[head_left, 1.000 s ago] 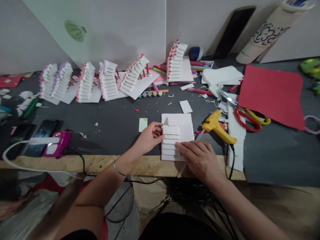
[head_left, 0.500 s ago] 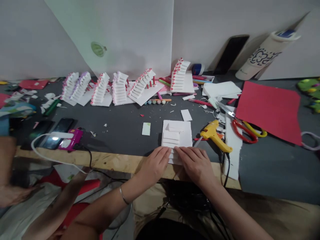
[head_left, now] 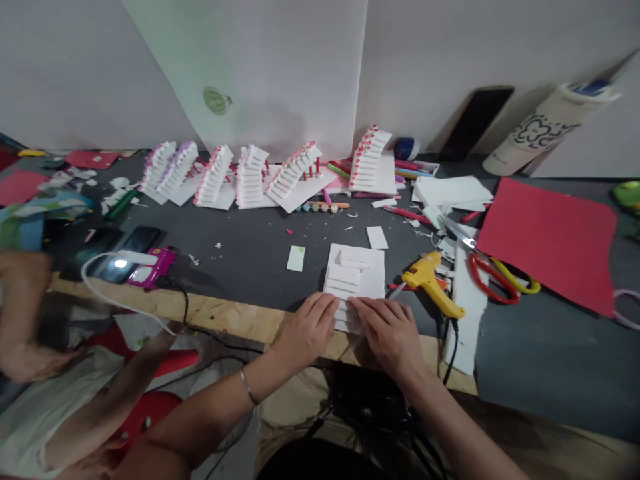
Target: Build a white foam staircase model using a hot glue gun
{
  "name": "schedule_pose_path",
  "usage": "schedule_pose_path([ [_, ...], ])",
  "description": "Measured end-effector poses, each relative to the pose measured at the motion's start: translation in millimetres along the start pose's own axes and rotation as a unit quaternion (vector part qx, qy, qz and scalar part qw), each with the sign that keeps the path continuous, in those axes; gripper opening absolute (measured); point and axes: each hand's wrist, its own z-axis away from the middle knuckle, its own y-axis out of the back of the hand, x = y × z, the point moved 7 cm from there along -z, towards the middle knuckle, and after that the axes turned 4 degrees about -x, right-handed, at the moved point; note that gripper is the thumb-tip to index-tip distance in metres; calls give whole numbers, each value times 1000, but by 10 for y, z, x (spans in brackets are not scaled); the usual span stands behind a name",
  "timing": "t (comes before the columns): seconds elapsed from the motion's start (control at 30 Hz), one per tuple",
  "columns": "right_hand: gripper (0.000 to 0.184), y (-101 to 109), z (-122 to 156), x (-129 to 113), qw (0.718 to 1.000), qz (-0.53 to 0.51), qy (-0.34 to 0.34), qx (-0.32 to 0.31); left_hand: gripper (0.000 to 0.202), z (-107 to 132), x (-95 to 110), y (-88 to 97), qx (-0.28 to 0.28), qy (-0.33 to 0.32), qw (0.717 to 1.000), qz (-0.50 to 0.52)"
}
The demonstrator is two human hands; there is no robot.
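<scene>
A small white model staircase (head_left: 343,283) on a white card base (head_left: 374,273) lies at the table's front edge. My left hand (head_left: 311,328) has its fingers together and bent, with the tips against the left side of a lower step. From the other side, my right hand (head_left: 391,333) presses its fingertips on the right end of the same step, fingers held together. The thumbs are mostly hidden. Small white card pieces lie beyond, one (head_left: 296,258) at the left and another (head_left: 377,237) behind the base.
Finished-looking model staircases (head_left: 295,175) with pink-tipped railings stand along the wall. A yellow glue gun (head_left: 431,283), red-and-yellow-handled scissors (head_left: 493,279) and a red sheet (head_left: 547,240) lie at right. A purple power adapter (head_left: 151,268) and phones lie left, beside another person's arm (head_left: 23,320).
The view has shifted slightly, so the table appears moved to the right. Both hands stay at the staircase with nearly the same hold. The other person's arm at left has shifted a little.
</scene>
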Motion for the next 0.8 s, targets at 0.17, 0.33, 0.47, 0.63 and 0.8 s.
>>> schedule_pose_path([
  [0.17, 22, 61, 15, 16, 999, -24, -3, 46, 35, 64, 37, 35, 36, -13, 999, -25],
  [0.33, 19, 56, 76, -44, 999, -25, 10, 47, 35, 51, 44, -13, -9, -12, 999, -42],
  [0.47, 20, 160, 12, 99, 997, -34, -10, 64, 30, 79, 56, -38, -17, -26, 998, -60],
  [0.63, 18, 254, -450, 620, 982, -83, -168, 0, 27, 76, -11, 12, 9, -22, 1000, -13],
  [0.8, 11, 1, -896, 915, 930, -143, -309, -135, 25, -261, -532, 247, 33, 162, 983, 78],
])
